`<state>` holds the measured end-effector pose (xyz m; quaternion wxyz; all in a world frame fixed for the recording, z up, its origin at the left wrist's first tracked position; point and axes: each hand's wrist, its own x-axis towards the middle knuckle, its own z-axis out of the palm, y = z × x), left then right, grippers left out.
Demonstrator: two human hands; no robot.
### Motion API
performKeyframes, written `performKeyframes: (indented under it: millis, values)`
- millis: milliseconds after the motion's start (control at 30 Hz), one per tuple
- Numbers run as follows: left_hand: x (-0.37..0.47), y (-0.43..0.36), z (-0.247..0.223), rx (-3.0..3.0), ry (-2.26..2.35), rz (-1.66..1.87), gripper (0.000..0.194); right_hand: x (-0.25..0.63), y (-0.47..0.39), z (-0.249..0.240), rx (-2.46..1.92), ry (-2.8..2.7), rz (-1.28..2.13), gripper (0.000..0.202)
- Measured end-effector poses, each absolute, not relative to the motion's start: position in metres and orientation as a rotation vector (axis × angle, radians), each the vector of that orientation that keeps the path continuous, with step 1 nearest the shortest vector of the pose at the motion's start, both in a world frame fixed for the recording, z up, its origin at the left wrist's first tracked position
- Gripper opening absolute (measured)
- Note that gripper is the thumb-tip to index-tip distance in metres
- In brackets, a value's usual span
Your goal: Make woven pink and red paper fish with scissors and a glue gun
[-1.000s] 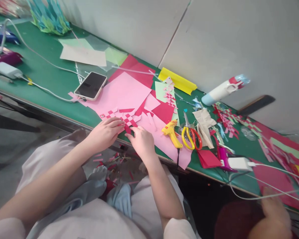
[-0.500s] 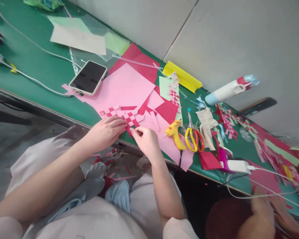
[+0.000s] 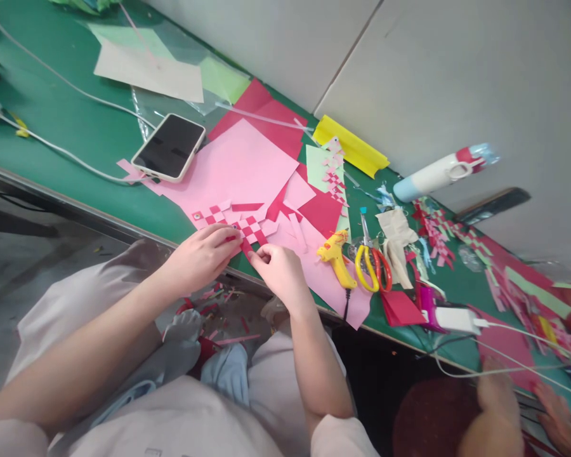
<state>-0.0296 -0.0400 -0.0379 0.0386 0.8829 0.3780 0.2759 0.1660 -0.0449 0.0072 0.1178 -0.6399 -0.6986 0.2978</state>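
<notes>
Near the table's front edge, my left hand (image 3: 202, 257) is closed over the left end of a woven paper fish (image 3: 251, 227) in red and pink checks. Its fingertips hide that end of the weave. Beside it, my right hand (image 3: 282, 270) pinches a red paper strip (image 3: 248, 246) at the near side of the fish, thumb against forefinger. Behind my left hand lies another checked paper piece (image 3: 214, 214) with a round eye at its left end. Pink paper sheets (image 3: 242, 158) lie under and behind the work.
To the right lie a yellow glue gun (image 3: 335, 257), scissors (image 3: 368, 263) and a white bottle (image 3: 438, 174). A phone (image 3: 169, 147) on a cable rests at left. Finished woven pieces (image 3: 335, 181) lie behind. Another person's hand (image 3: 559, 416) is at the far right edge.
My right hand stays pinched on the red strip, and more of the strip shows between my hands. My left hand has barely moved. The other person's hands at right have shifted.
</notes>
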Motion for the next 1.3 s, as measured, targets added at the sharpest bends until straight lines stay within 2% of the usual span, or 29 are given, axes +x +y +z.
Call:
performKeyframes:
  millis: [267, 533, 733, 1000, 1100, 1300]
  values:
    - [-0.029, -0.044, -0.037, 2.756, 1.117, 0.885, 0.032, 0.161, -0.042, 0.006, -1.945, -2.072, 0.799, 0.023]
    - [-0.028, -0.047, -0.034, 2.848, 1.129, 0.717, 0.035, 0.172, -0.041, 0.009, -1.913, -2.092, 0.754, 0.026]
    - [-0.029, -0.049, -0.032, 2.829, 1.137, 0.624, 0.040, 0.190, -0.039, 0.021, -1.777, -2.175, 0.749, 0.011]
    - [-0.027, -0.052, -0.031, 2.820, 1.152, 0.657, 0.039, 0.186, -0.042, 0.022, -1.624, -2.349, 0.888, 0.025]
    - [-0.026, -0.058, -0.031, 2.826, 1.155, 0.726, 0.037, 0.185, -0.042, 0.023, -1.641, -2.358, 0.892, 0.025]
    - [-0.021, -0.071, -0.031, 2.900, 1.009, 1.079, 0.023, 0.184, -0.041, 0.026, -1.644, -2.331, 0.922, 0.024]
